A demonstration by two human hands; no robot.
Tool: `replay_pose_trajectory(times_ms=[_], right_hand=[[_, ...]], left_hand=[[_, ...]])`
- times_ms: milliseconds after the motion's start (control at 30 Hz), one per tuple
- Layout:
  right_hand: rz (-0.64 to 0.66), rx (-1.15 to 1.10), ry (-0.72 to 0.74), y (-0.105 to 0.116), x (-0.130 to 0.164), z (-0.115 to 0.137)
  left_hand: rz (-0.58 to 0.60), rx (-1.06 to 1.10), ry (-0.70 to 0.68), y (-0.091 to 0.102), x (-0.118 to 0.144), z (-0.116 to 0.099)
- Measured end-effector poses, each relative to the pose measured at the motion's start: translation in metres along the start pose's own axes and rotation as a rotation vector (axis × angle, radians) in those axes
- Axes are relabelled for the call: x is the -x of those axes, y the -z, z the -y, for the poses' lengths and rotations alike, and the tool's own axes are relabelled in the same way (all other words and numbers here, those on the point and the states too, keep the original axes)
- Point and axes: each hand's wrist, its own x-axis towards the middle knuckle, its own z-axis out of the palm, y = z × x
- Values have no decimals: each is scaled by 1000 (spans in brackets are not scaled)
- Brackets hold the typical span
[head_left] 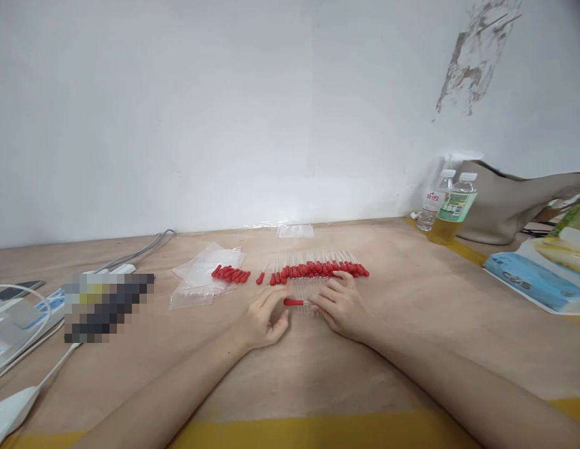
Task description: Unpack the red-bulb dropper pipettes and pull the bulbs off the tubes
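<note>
1. From my remote seat, the biggest thing I see is the wooden table (pixel 411 349), which fills the lower half of the head view and has a yellow strip along its near edge. A white wall rises behind it.
2. At the far right a grey bag (pixel 509 206) leans against the wall, with a blue and white packet (pixel 528 284) lying in front of it.
3. Two plastic bottles (pixel 451 202) stand just left of the bag, touching each other; the nearer one holds yellow liquid.
4. On the left I see white cables (pixel 23 368) and a blurred-out patch beside them.
5. Clear plastic bags (pixel 203 277) lie left of centre, with a small cluster of red bulbs (pixel 231 274) resting on their right edge.
6. A long row of droppers (pixel 320 268), red bulbs toward me and clear tubes pointing at the wall, lies side by side at the middle of the table.
7. My left hand (pixel 264 321) rests on the table just below that row, fingers curled, thumb and forefinger pinched on the red end of a single dropper (pixel 294 302).
8. My right hand (pixel 341 305) lies just opposite, its fingertips closed on the clear tube end of the same dropper, and its far side touches the row.
9. That single dropper lies level between both hands, just in front of the row, red bulb to the left.
</note>
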Motion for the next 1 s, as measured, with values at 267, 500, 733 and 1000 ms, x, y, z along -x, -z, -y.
replay_pose_trajectory(times_ms=[267,500,733,1000], right_hand=[[-34,-110,39,1,-5,14],[-87,-122,145,3,-6,13],[-128,-21,274,5,0,7],[-150,-7,340,8,3,5]], left_hand=[[158,-130,-71,-3,-9,-8],[233,-257,-116,-2,-10,-11],[262,-223,-118,2,-9,-11],[253,-187,-114,4,-3,-9]])
